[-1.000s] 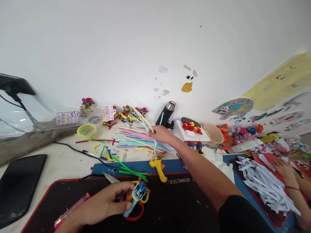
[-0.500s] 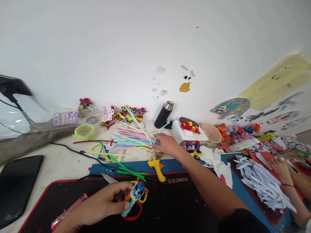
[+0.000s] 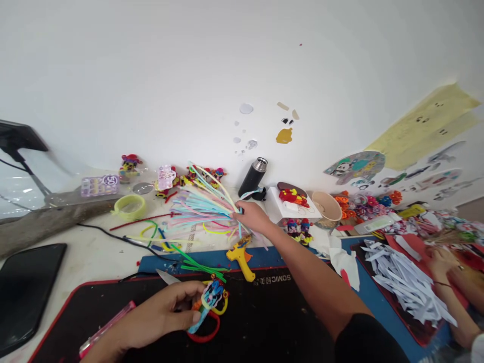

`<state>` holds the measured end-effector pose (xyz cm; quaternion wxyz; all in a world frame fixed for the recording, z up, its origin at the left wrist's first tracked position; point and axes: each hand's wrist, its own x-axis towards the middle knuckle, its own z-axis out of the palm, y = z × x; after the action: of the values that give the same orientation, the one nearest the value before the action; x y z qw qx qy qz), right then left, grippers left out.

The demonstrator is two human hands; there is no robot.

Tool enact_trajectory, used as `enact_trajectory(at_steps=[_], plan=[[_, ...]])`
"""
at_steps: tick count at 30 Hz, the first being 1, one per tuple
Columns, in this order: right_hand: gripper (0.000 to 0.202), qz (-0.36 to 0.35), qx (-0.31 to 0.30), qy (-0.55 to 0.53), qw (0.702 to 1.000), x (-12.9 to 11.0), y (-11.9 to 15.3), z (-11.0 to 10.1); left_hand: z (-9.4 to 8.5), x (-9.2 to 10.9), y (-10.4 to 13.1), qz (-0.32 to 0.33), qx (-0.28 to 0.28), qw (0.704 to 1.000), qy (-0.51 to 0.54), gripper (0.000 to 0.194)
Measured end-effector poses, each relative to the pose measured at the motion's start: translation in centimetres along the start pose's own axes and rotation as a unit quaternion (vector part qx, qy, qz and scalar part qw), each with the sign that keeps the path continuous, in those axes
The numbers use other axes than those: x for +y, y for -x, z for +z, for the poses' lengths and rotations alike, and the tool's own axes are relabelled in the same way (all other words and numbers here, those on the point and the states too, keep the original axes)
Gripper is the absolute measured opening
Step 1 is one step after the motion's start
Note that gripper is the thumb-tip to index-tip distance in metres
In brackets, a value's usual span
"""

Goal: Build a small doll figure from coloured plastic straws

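My left hand [image 3: 166,312] is closed on a small blue craft figure [image 3: 210,297] with a face, above the black mat [image 3: 264,322]. Under that hand lie scissors [image 3: 204,337] with red and yellow handles, one blade sticking out to the left. My right hand [image 3: 249,217] reaches to the back and grips the right end of a bundle of pastel pipe cleaners [image 3: 204,204], which fans out leftward. A yellow glue gun [image 3: 242,259] lies just in front of the right hand. Green pipe cleaners [image 3: 200,267] rest at the mat's back edge.
A black flask [image 3: 253,177] and a white box [image 3: 278,206] stand behind. Finished figures [image 3: 130,165] line the wall. A yellow tape roll [image 3: 129,206] and a black tablet [image 3: 28,292] are at left. At right, another person's hands [image 3: 442,262] are beside white paper strips [image 3: 408,287].
My right hand has moved slightly left and up, lifting the right end of the bundle, and the pipe cleaners have spread out. My left hand keeps its hold on the figure.
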<state>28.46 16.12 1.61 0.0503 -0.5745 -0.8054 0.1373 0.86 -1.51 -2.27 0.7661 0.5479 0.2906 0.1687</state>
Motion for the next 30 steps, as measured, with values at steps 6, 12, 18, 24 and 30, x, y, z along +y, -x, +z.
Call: enact_trajectory(at_steps=[6,12,18,24,30], plan=[[0.025,-0.023,0.027,-0.060,0.998,0.7,0.0,-2.4,-0.1,-0.1,0.0,0.006,-0.002,1.000,0.001,0.047],[0.021,-0.026,0.021,-0.059,0.998,0.6,0.4,-2.9,-0.1,-0.2,-0.1,0.008,-0.005,1.000,0.006,0.047],[0.025,-0.028,0.025,0.015,0.999,-0.2,0.6,-2.9,-0.1,-0.1,0.0,0.009,-0.007,1.000,0.013,0.044],[0.022,-0.057,-0.029,0.134,0.989,-1.5,0.7,-1.8,0.0,-0.1,0.1,0.008,-0.004,1.000,0.010,0.044],[0.018,-0.068,-0.050,0.154,0.984,-2.1,1.5,-1.4,0.0,0.2,0.1,0.005,-0.001,1.000,0.001,0.043]])
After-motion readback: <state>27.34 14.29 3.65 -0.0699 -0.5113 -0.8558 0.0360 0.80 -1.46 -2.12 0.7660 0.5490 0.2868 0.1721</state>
